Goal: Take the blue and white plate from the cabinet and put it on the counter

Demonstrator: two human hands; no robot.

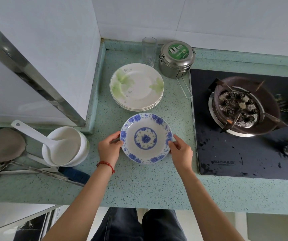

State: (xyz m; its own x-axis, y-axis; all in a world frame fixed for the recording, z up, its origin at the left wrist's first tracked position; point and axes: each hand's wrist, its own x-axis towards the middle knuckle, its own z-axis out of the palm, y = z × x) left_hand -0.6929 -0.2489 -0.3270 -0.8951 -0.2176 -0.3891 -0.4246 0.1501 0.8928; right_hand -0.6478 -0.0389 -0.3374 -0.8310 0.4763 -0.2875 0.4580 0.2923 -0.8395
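Now both hands — left [108,148], right [180,150] — grip the blue-and-white plate's [145,138] rim above bare counter [139,185].

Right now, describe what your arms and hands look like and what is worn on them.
Both forearms are bare, with no sleeves in view. The left hand has a red braided cord bracelet around its wrist. The right hand wears nothing: no ring, watch or glove shows on either hand.

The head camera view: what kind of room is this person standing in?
Most likely a home kitchen. A gas burner is set in a black glass cooktop, plates are stacked on the green speckled counter, and white bowls hold a ladle.
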